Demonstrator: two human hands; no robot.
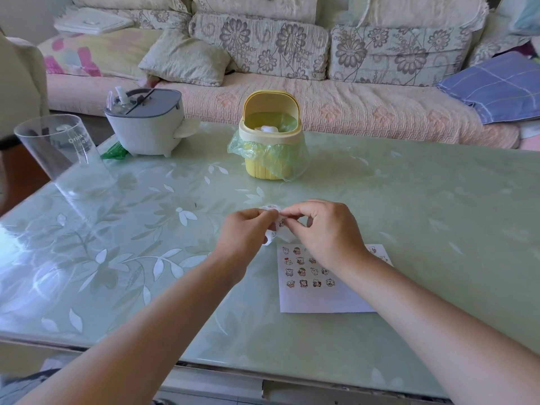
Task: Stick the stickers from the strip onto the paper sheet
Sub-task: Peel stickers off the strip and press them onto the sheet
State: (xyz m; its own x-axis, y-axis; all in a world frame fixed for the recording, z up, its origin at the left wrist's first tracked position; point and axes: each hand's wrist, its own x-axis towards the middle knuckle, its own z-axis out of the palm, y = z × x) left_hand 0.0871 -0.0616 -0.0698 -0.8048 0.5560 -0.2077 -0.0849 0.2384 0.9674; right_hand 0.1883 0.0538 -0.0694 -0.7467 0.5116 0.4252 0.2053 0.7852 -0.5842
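Note:
A white paper sheet [321,296] lies on the green table, right of centre, with several small cartoon stickers in rows on its upper part. My right wrist covers its top right area. Above the sheet's far left corner I hold a curled white sticker strip [274,226] between both hands. My left hand [248,229] pinches the strip from the left. My right hand [321,232] pinches at the strip with thumb and forefinger from the right. Whether a sticker is lifted off is too small to tell.
A yellow mini bin [270,141] with a green liner stands behind the hands. A grey lidded container [146,124] and a clear plastic cup [64,156] sit at the back left. A sofa with cushions runs behind the table [438,200].

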